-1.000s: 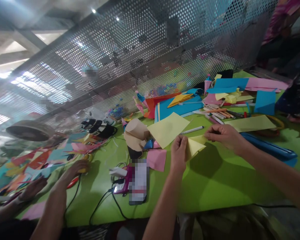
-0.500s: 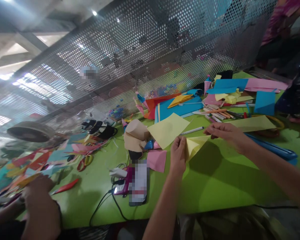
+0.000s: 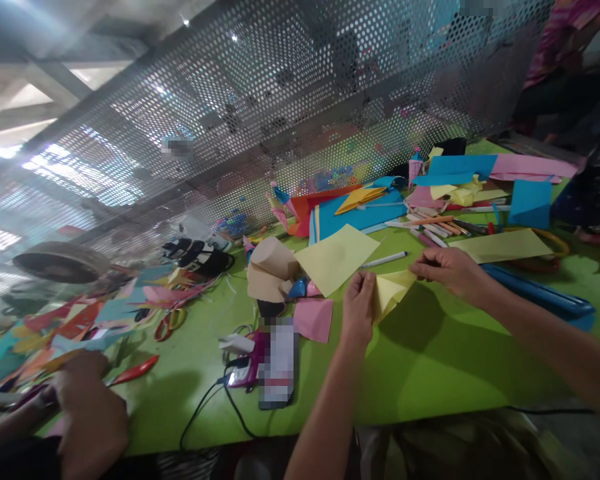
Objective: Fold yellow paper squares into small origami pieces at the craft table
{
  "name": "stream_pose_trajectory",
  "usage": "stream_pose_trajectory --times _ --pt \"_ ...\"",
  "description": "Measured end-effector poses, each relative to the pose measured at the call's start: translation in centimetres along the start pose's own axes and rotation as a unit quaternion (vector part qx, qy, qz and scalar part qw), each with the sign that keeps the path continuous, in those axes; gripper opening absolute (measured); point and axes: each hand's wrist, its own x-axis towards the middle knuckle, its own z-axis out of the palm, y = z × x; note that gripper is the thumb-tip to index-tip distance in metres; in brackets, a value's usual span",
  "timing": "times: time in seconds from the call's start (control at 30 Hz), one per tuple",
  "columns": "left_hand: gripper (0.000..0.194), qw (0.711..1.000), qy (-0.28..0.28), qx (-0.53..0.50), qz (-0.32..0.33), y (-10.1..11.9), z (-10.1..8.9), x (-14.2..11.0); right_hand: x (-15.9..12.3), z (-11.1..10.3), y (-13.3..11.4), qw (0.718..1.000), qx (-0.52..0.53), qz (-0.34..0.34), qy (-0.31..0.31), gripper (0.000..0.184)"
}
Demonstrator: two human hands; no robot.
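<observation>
A folded piece of pale yellow paper (image 3: 391,295) is held just above the green table between my two hands. My left hand (image 3: 359,303) pinches its left side, thumb on top. My right hand (image 3: 443,268) is closed on the paper's upper right corner, with thumb and forefinger together. Behind my left hand a flat yellow sheet (image 3: 337,260) lies on the table, and a white pen (image 3: 385,261) rests at its right. A pink paper square (image 3: 313,320) lies to the left of my left hand.
A phone (image 3: 279,367) and a purple device with cables (image 3: 247,373) lie left of my left forearm. Scissors (image 3: 170,324) and paper scraps are further left, near a co-worker's hands (image 3: 87,400). A blue stapler-like tool (image 3: 540,297) lies beyond my right forearm.
My right hand has shifted slightly left, still at the yellow paper's corner. The co-worker's hand at the left has moved a little to the right and down.
</observation>
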Motion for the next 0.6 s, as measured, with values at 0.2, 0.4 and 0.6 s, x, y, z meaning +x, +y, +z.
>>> stream_pose_trajectory --times 0.2,0.4,0.6 --pt "0.045 1.0 0.0 0.025 0.003 0.2 0.1 -0.1 -0.1 -0.1 0.1 1.0 -0.011 -0.016 -0.001 0.054" --pt "0.035 0.989 0.006 0.123 0.082 1.4 0.8 -1.0 -0.8 0.5 -1.2 0.997 -0.017 -0.058 -0.046 0.042" --pt "0.026 0.984 -0.034 0.143 0.097 2.0 1.3 -1.6 -0.8 1.3 -1.4 0.997 -0.032 -0.045 -0.057 0.047"
